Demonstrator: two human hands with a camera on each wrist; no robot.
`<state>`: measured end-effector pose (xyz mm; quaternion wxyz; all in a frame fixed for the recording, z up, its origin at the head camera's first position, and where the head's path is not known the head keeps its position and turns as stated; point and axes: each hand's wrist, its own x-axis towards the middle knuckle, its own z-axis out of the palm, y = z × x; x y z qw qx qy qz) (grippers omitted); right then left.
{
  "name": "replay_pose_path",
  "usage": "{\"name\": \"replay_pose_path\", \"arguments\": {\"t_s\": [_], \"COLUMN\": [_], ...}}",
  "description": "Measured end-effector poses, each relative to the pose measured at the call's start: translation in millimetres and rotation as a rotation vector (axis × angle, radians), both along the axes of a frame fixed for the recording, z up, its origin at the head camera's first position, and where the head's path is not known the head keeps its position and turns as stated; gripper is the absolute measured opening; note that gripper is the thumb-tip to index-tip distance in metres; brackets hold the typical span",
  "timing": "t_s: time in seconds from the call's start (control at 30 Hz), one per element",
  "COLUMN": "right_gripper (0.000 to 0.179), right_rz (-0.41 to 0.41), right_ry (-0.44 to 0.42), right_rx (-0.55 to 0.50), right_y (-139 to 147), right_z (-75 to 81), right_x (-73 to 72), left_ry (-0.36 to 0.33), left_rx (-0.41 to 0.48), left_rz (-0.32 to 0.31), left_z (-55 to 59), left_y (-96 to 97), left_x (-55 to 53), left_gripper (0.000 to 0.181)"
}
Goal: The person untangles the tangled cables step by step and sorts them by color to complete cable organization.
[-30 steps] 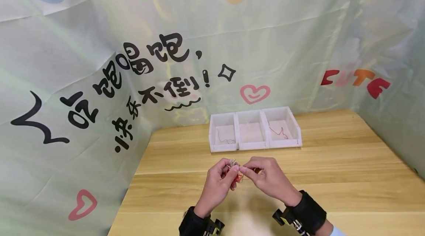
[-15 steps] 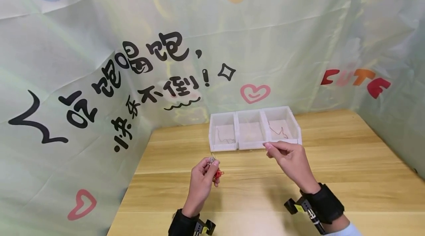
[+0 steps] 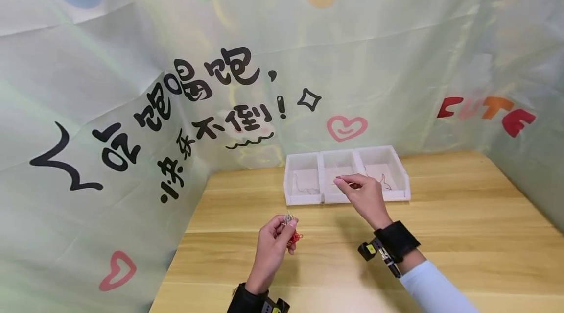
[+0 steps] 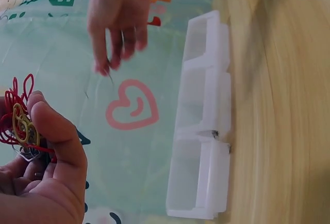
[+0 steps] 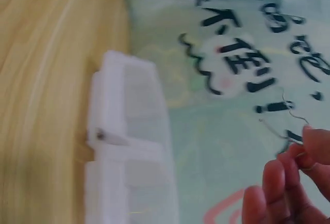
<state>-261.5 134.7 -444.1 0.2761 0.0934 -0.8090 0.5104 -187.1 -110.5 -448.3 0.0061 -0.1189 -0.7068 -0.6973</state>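
Note:
My left hand (image 3: 270, 249) holds a tangled bundle of thin wires (image 4: 21, 123) between thumb and fingers, above the table. Red loops, yellow coils and silvery strands show in it in the left wrist view. My right hand (image 3: 364, 198) is raised in front of the middle of three joined white bins (image 3: 304, 199). Between its thumb and index finger it pinches a thin bent wire (image 5: 295, 114), whose free ends stick out past the fingertips. The wire's colour looks dark or greyish in the wrist views.
A thin pale wire (image 3: 306, 189) lies in the left bin, and a reddish wire (image 3: 386, 183) in the right bin, partly behind my right hand. The wooden table (image 3: 462, 215) ends at a printed cloth (image 3: 396, 83) hanging behind the bins and along both sides.
My right hand has parted from the bundle, swung out to the right, then moved to the middle bin with a wire pinched. My left hand has shifted slightly left with the bundle.

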Motion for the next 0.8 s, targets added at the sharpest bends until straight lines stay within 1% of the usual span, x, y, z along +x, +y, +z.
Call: {"name": "replay_pose_path", "arguments": {"t_s": [0.13,0.23,0.33,0.4,0.5,0.6,0.63,0.7,0.8], "right_gripper": [0.020,0.019,0.022,0.030,0.045,0.051,0.050,0.045,0.037], "right_rz": [-0.037,-0.075,-0.085,-0.058,0.025,0.109,0.130,0.159,0.189], "right_ry": [0.034,0.046,0.007,-0.063,-0.223,-0.354,-0.373,-0.378,-0.342], "right_rx": [0.053,0.095,0.127,0.152,0.217,0.292,0.309,0.320,0.312], "right_y": [-17.4,-29.3,-38.7,-42.6,-46.8,-49.4,-49.8,-50.0,-50.2], "right_z": [-12.5,-18.6,-21.9,-23.2,-24.5,-25.9,-26.4,-26.6,-24.4], "right_x": [-25.2,-42.7,-57.2,-63.4,-68.0,-67.1,-66.2,-64.0,-58.9], "left_ry": [-0.004,-0.003,-0.003,-0.001,0.005,0.006,0.008,0.015,0.023], "left_rx": [0.005,0.005,0.006,0.004,-0.002,-0.010,-0.012,-0.013,-0.013], "left_rz": [0.016,0.019,0.018,0.016,0.012,0.010,0.011,0.014,0.013], "left_z": [-2.7,-4.1,-5.0,-5.7,-5.7,-5.6,-5.4,-5.1,-4.2], "left_y": [-2.5,-4.1,-4.4,-3.3,-1.9,-1.7,-2.1,-3.1,-4.8], "left_x": [-0.6,-1.6,-1.8,-1.3,-0.8,-0.9,-1.1,-1.9,-3.1], "left_gripper": [0.024,0.023,0.022,0.021,0.022,0.023,0.023,0.023,0.022]}}
